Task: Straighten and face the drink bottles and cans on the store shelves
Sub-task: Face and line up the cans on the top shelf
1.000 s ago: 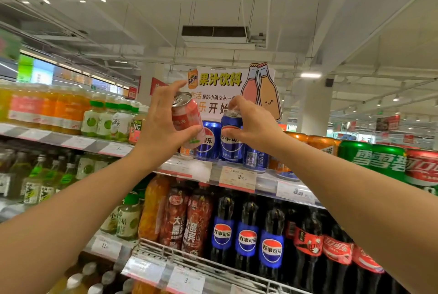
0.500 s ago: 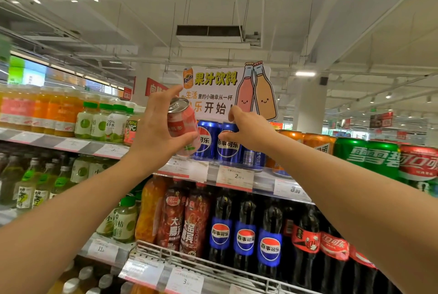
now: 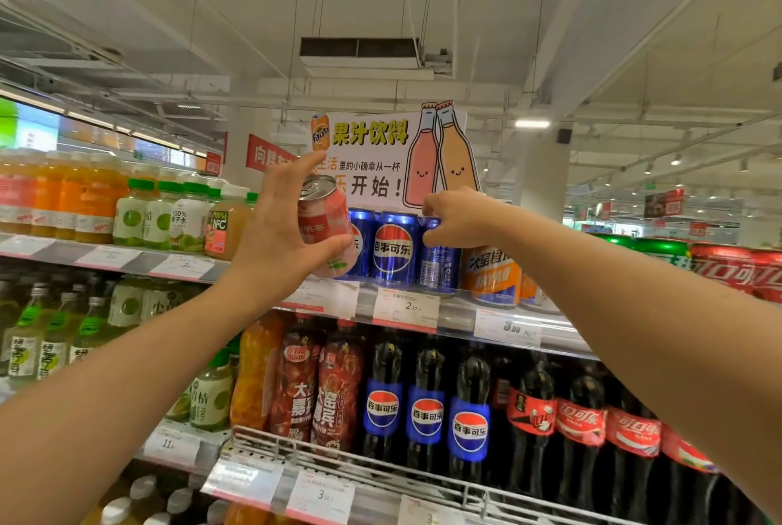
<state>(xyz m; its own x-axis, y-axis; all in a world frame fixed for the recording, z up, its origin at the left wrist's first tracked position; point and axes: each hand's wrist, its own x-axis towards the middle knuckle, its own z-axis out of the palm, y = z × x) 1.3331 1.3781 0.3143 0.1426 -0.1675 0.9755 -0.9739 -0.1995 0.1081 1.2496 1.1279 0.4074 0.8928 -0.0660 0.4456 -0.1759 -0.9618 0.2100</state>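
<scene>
Blue Pepsi cans (image 3: pixel 395 247) and orange cans (image 3: pixel 491 275) stand along the top shelf (image 3: pixel 461 315); juice bottles (image 3: pixel 131 213) crowd its left end.

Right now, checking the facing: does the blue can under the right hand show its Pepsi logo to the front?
No. The blue can gripped by the right hand shows small print and a barcode.

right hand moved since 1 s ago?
Yes. The right hand shifted right along the shelf row: from the front-facing Pepsi can to the next blue can, which shows its back label.
</scene>
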